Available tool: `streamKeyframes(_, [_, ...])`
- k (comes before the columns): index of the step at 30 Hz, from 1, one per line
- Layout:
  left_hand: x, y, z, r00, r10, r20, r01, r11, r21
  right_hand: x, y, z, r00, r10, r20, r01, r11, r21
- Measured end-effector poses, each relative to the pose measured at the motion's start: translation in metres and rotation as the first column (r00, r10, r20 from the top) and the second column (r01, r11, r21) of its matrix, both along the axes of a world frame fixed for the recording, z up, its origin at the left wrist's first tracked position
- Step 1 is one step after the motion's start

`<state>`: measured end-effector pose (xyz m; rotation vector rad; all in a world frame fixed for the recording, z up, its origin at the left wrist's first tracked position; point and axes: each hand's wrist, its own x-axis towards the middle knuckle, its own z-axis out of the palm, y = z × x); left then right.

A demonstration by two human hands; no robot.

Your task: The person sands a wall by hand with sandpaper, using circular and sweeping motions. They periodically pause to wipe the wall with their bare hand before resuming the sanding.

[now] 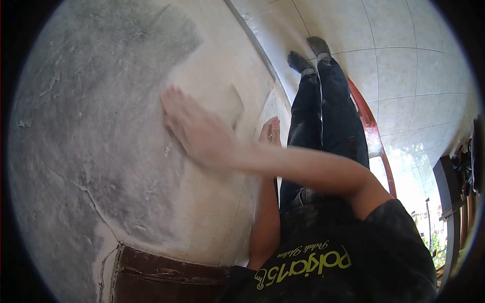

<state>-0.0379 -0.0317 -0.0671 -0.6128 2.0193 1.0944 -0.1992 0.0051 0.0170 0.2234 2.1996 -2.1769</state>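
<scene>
Where a grey patch point(96, 116) gives way to cream on the wall point(212, 212) at the person's left, the right hand point(197, 129) lies against the surface, blurred, its fingers close together; whether it grips anything beneath the palm I cannot tell. The left hand point(271, 132) is near the wall beside the jeans point(336, 111), its grip unclear. A branching crack point(93, 202) runs through the grey to a dark brown wooden frame point(166, 270). Pale tiled floor point(399, 76) stretches beyond, with a curved red furniture piece point(373, 126) by the legs and bright daylight at the far right.
</scene>
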Motion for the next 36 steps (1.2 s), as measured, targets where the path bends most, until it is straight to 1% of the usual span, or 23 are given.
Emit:
streamKeyframes(2, [-0.005, 0.005, 0.002, 0.999, -0.050, -0.014, 0.050, 0.998, -0.041, -0.017, -0.002, -0.003, 0.998, -0.023, 0.054, 0.023, 1.000, 0.000])
streamKeyframes(3, [-0.002, 0.006, 0.004, 0.999, 0.038, 0.016, -0.037, 0.999, -0.032, -0.021, -0.003, -0.002, 0.996, -0.040, 0.085, 0.041, 0.999, -0.002])
streamKeyframes(5, [-0.008, 0.002, 0.008, 0.998, 0.067, 0.015, -0.068, 0.998, 0.005, 0.026, 0.002, 0.025, 1.000, 0.010, -0.006, -0.010, 1.000, -0.026])
streamKeyframes(6, [-0.009, 0.001, 0.011, 0.996, 0.083, 0.023, -0.084, 0.996, 0.023, 0.038, 0.009, 0.037, 0.998, 0.036, -0.044, -0.038, 0.999, -0.037])
streamKeyframes(7, [-0.012, 0.007, 0.016, 0.992, 0.115, 0.043, -0.115, 0.993, 0.000, 0.037, 0.009, 0.036, 0.998, 0.026, -0.057, -0.028, 0.999, -0.038])
streamKeyframes(9, [-0.003, 0.002, 0.001, 0.996, 0.085, 0.029, -0.086, 0.996, 0.020, 0.033, 0.008, 0.030, 0.997, 0.008, -0.083, -0.012, 0.999, -0.042])
streamKeyframes(10, [0.001, 0.000, -0.003, 0.997, 0.068, 0.023, -0.068, 0.997, 0.028, 0.023, 0.003, 0.019, 0.999, -0.008, -0.034, 0.006, 0.998, -0.065])
streamKeyframes(12, [-0.006, 0.007, 0.004, 1.000, -0.016, 0.024, 0.017, 0.999, -0.031, -0.025, 0.004, -0.007, 0.997, -0.037, 0.060, 0.043, 0.993, -0.105])
streamKeyframes(13, [-0.009, 0.008, 0.008, 0.998, -0.059, 0.023, 0.061, 0.996, -0.065, -0.033, 0.001, -0.013, 0.999, -0.038, 0.038, 0.039, 0.999, -0.026])
streamKeyframes(16, [0.000, -0.001, 0.001, 0.996, 0.084, -0.018, -0.083, 0.995, 0.049, 0.022, 0.000, 0.026, 1.000, -0.017, -0.018, 0.016, 1.000, -0.009])
streamKeyframes(17, [-0.008, 0.001, 0.009, 0.999, 0.049, -0.002, -0.049, 0.998, 0.030, 0.036, 0.002, 0.030, 0.998, 0.015, -0.055, -0.016, 1.000, -0.023])
streamKeyframes(19, [-0.007, 0.001, 0.005, 1.000, 0.020, 0.013, -0.020, 1.000, 0.012, 0.055, 0.004, 0.033, 0.989, 0.077, -0.125, -0.085, 0.995, -0.057])
streamKeyframes(22, [-0.004, 0.004, 0.004, 0.999, -0.037, 0.006, 0.037, 0.999, -0.021, 0.003, 0.003, -0.001, 0.999, 0.043, -0.006, -0.043, 0.997, -0.071])
streamKeyframes(24, [-0.006, 0.007, 0.006, 0.996, -0.083, -0.021, 0.082, 0.995, -0.048, -0.017, 0.003, -0.005, 0.997, 0.020, 0.077, -0.014, 0.997, -0.081])
streamKeyframes(25, [-0.007, 0.006, 0.009, 0.999, -0.047, -0.005, 0.047, 0.998, -0.033, -0.023, 0.002, -0.004, 0.993, 0.005, 0.119, 0.006, 0.996, -0.087])
streamKeyframes(28, [-0.010, 0.003, 0.011, 0.999, 0.035, -0.003, -0.034, 0.999, 0.036, 0.044, 0.005, 0.035, 0.996, 0.086, -0.032, -0.088, 0.995, -0.050])
streamKeyframes(31, [0.001, 0.001, -0.004, 0.998, 0.056, -0.002, -0.056, 0.998, 0.032, 0.043, 0.007, 0.030, 0.993, 0.061, -0.101, -0.064, 0.998, -0.026])
streamKeyframes(32, [0.007, -0.001, -0.008, 0.999, 0.053, 0.001, -0.053, 0.998, 0.033, 0.031, 0.003, 0.019, 0.998, 0.028, -0.055, -0.030, 0.999, -0.032])
streamKeyframes(34, [-0.007, 0.009, 0.008, 0.998, -0.055, 0.019, 0.055, 0.998, -0.020, -0.012, -0.002, -0.009, 0.999, -0.038, 0.026, 0.039, 0.999, -0.038])
streamKeyframes(35, [-0.013, 0.011, 0.015, 0.994, -0.107, 0.029, 0.108, 0.993, -0.050, -0.013, -0.002, -0.008, 0.998, -0.028, 0.049, 0.030, 0.998, -0.051])
streamKeyframes(36, [-0.009, 0.009, 0.017, 0.998, -0.060, 0.018, 0.060, 0.997, -0.043, -0.012, -0.001, -0.005, 0.997, -0.019, 0.075, 0.024, 0.998, -0.065])
